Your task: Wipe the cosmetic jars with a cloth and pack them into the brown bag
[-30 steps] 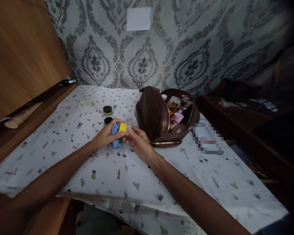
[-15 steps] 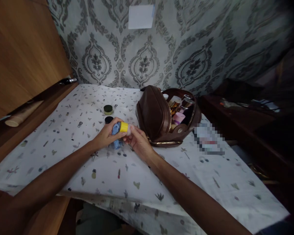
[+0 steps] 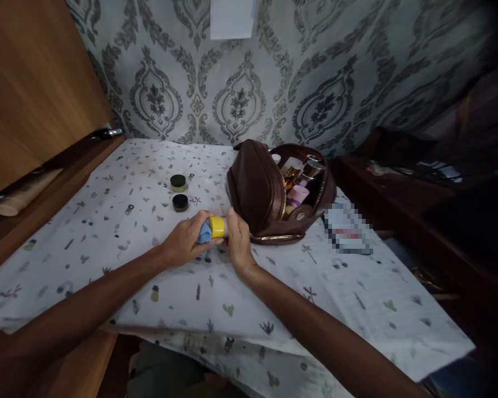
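Observation:
My left hand [image 3: 187, 240] is closed round a blue cloth [image 3: 205, 232] and a small container with a yellow band [image 3: 217, 226]. At the container's pale right end, my right hand [image 3: 239, 239] has its fingers pressed round it. Both hands are low over the printed white cloth, left of an open brown bag [image 3: 259, 190]. Two small round jars with dark lids, one farther back [image 3: 178, 182] and one nearer [image 3: 180, 203], stand behind my left hand.
Bottles and a pink-capped container [image 3: 297, 195] fill the bag. A blurred-out flat packet [image 3: 348, 229] lies right of it. On the wooden ledge at left is a beige tube [image 3: 25, 193]. A patterned curtain [image 3: 238, 105] hangs behind the table.
My hands have shifted slightly right and nearer. My right fingers now point up along the container's end, and less blue cloth shows. The view has tilted slightly.

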Available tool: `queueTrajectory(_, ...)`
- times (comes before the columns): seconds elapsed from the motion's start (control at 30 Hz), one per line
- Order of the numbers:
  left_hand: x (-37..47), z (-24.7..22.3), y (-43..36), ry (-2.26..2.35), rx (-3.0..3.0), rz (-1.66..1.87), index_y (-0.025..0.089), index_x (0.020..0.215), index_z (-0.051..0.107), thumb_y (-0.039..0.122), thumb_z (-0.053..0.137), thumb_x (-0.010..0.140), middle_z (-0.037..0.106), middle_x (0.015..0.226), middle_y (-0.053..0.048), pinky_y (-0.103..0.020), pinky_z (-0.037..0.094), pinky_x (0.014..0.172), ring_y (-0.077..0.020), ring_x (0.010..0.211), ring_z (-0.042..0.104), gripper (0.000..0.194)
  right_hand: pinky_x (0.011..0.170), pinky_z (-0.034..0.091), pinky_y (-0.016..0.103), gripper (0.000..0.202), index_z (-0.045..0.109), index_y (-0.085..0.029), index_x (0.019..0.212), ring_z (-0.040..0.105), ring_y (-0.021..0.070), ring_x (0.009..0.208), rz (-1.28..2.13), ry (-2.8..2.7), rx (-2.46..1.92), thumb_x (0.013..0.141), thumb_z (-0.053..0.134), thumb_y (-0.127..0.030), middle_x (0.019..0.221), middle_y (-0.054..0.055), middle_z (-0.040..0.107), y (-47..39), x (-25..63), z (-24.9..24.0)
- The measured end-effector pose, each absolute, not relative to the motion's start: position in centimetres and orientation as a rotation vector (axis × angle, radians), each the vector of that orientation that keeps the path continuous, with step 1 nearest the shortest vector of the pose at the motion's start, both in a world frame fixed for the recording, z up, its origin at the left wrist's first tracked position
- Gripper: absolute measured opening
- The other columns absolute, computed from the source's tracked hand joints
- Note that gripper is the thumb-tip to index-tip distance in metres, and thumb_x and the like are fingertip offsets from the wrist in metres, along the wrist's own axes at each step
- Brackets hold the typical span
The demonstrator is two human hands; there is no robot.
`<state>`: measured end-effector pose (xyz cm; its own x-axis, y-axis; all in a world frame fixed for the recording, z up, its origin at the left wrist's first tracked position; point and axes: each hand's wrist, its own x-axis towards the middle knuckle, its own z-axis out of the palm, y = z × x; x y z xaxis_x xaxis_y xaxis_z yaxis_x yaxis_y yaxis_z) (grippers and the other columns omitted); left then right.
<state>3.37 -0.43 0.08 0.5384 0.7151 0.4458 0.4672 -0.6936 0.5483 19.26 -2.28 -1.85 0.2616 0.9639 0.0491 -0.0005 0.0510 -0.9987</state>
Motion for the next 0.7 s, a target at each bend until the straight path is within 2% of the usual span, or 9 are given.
queueTrajectory(0.1, 3.6, 0.4, -0.7, 1.007, 2.308, 0.941, 0.021, 0.107, 0.049, 0.056, 0.055, 0.091, 0.063, 0.083, -0.001, -0.028, 0.044, 0.062, -0.0157, 0.064, 0.058, 0.038, 0.059, 0.041, 0.028, 0.043, 0.054, -0.024, 0.078, 0.050, 0.0164, 0.067, 0.933, -1.106, -1.255, 0.090, 0.048, -0.065, 0.072, 0.000, 0.053, -2.7, 19.2, -1.1)
queueTrajectory(0.17, 3.8, 0.6, -0.9, 1.052, 2.173, 0.958, 0.022, 0.091, 0.050, 0.056, 0.043, 0.096, 0.054, 0.067, 0.003, -0.027, 0.040, 0.058, -0.0141, 0.057, 0.052, 0.035, 0.062, 0.039, 0.028, 0.036, 0.051, -0.025, 0.077, 0.048, 0.0154, 0.065, 0.850, -1.222, -1.236, 0.090, 0.053, -0.059, 0.068, -0.002, 0.050, -2.9, 19.1, -0.5)
queueTrajectory(0.23, 3.9, 0.8, -1.0, 1.068, 2.067, 1.001, 0.022, 0.079, 0.046, 0.055, 0.033, 0.100, 0.045, 0.058, 0.004, -0.028, 0.038, 0.056, -0.0134, 0.053, 0.047, 0.041, 0.066, 0.038, 0.028, 0.032, 0.049, -0.025, 0.078, 0.047, 0.0147, 0.065, 0.770, -1.293, -1.216, 0.088, 0.058, -0.054, 0.069, -0.004, 0.049, -3.1, 19.0, 0.0)
queueTrajectory(0.4, 4.0, 1.0, -0.7, 1.026, 1.999, 1.070, 0.022, 0.079, 0.045, 0.061, 0.042, 0.095, 0.044, 0.059, 0.006, -0.026, 0.035, 0.053, -0.0118, 0.052, 0.043, 0.042, 0.065, 0.040, 0.028, 0.031, 0.044, -0.025, 0.078, 0.047, 0.0140, 0.066, 0.817, -1.272, -1.182, 0.093, 0.048, -0.052, 0.072, -0.003, 0.047, -2.9, 18.8, -0.1)
queueTrajectory(0.57, 3.9, 0.6, -0.2, 1.055, 1.960, 1.050, 0.021, 0.078, 0.044, 0.060, 0.041, 0.095, 0.042, 0.058, 0.006, -0.024, 0.034, 0.053, -0.0114, 0.053, 0.043, 0.043, 0.059, 0.040, 0.026, 0.036, 0.045, -0.024, 0.080, 0.047, 0.0130, 0.064, 0.870, -1.262, -1.168, 0.094, 0.044, -0.057, 0.072, -0.003, 0.047, -2.4, 18.9, -0.6)
queueTrajectory(0.7, 3.7, 0.3, 0.0, 1.069, 1.901, 1.057, 0.022, 0.077, 0.043, 0.059, 0.041, 0.096, 0.042, 0.059, 0.006, -0.024, 0.035, 0.054, -0.0116, 0.055, 0.044, 0.042, 0.056, 0.042, 0.025, 0.036, 0.052, -0.023, 0.088, 0.050, 0.0126, 0.064, 0.930, -1.289, -1.107, 0.091, 0.052, -0.059, 0.076, -0.002, 0.053, -2.2, 19.1, -0.6)
